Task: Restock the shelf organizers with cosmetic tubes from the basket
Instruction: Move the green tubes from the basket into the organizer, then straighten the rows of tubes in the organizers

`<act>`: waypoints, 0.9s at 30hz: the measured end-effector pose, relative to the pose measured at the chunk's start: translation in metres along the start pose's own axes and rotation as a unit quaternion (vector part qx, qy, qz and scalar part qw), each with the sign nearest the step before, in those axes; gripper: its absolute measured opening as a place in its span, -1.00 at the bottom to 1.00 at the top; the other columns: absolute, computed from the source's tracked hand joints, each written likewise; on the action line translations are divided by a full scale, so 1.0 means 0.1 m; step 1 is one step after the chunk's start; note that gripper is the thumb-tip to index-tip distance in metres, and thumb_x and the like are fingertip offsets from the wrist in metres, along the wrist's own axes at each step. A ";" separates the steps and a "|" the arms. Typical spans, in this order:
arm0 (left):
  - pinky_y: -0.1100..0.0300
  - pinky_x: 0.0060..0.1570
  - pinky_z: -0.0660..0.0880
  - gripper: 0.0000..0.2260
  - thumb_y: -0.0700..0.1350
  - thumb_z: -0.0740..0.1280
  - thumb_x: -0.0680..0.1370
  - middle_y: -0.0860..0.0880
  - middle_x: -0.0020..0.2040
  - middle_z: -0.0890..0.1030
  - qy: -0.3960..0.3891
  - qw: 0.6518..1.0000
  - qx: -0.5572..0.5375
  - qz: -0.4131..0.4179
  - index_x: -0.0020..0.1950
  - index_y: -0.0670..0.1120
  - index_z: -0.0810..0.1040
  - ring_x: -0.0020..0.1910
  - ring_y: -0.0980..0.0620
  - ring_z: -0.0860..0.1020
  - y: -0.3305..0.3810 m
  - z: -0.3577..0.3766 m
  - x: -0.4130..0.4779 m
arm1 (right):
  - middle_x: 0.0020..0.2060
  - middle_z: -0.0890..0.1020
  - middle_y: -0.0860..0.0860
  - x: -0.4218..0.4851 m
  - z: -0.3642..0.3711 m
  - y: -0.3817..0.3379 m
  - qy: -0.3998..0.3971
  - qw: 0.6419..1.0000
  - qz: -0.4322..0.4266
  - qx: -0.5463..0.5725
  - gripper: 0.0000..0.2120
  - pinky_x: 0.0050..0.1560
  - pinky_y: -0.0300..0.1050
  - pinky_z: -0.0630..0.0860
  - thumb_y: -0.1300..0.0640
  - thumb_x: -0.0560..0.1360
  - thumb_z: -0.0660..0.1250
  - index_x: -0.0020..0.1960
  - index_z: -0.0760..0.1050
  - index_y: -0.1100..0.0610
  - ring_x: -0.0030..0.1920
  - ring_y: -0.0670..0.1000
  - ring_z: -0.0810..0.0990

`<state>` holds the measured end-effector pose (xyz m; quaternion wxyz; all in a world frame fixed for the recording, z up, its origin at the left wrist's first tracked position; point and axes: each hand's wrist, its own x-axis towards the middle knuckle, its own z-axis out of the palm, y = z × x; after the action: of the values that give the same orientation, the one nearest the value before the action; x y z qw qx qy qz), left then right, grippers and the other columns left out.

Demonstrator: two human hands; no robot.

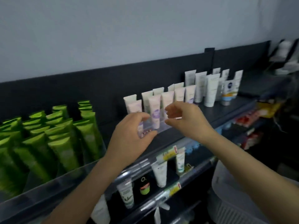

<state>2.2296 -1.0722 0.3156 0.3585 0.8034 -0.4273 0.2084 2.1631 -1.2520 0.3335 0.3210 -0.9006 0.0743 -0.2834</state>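
Hands both up at the top shelf (178, 136), mid-frame. Your left hand (129, 135) is curled around a lilac tube (140, 129), holding it at the near left corner of the clear organizer (163, 127). Your right hand (184, 118) hovers just beside it at the organizer's right end, fingers bent and thumb apart. The blur hides whether it is pinching anything, so I can't tell.

Progress looks like mid-job. Pink tubes (168, 97) already stand upright in several rows inside that organizer, and the one in your hand looks about to join the front row. At left of the frame, the green tubes (64, 139) are packed tight, so that section looks finished. White tubes (210, 89) stand further right.

The basket (229, 191), pale, sits at lower right, well apart from your hands. Its contents aren't visible, so how many tubes are left is unclear.
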 end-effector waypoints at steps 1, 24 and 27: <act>0.23 0.03 0.45 -0.65 -0.05 0.50 0.40 0.03 0.06 0.57 -0.019 1.000 -0.015 0.016 0.14 -0.08 0.54 0.05 0.10 0.51 0.08 0.20 0.05 | -0.08 0.62 -0.01 -0.07 -0.13 0.17 0.004 1.000 0.022 -0.015 -0.73 0.06 -0.20 0.52 0.18 0.42 0.45 0.11 0.55 0.15 -0.06 -0.07 0.59; 0.23 0.03 0.42 -0.70 -0.03 0.40 0.48 0.00 0.15 0.52 -0.379 0.923 -0.052 -0.031 0.18 -0.08 0.51 0.13 0.02 0.50 1.10 4.31 -0.19 | -0.28 0.63 0.14 -2.46 -1.38 4.29 -0.067 0.831 0.540 -0.111 -0.84 -0.21 -0.10 0.41 0.23 0.42 0.31 -0.33 0.55 0.21 -0.12 0.16 0.60; 0.11 0.14 0.43 -0.58 -0.10 0.42 0.47 -0.12 0.22 0.47 -0.355 0.932 -0.022 -0.076 0.28 -0.14 0.44 0.21 -0.09 0.46 1.02 4.52 -0.26 | -0.15 0.63 0.17 -2.69 -1.16 4.64 -0.123 0.795 0.583 -0.117 -0.82 -0.20 -0.18 0.34 0.19 0.47 0.28 -0.10 0.60 0.27 0.02 0.17 0.59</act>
<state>2.1429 -1.4376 0.0426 0.2158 0.8472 -0.4684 -0.1275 1.8974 -1.5927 -0.0056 0.3237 -0.7450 0.5775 0.0815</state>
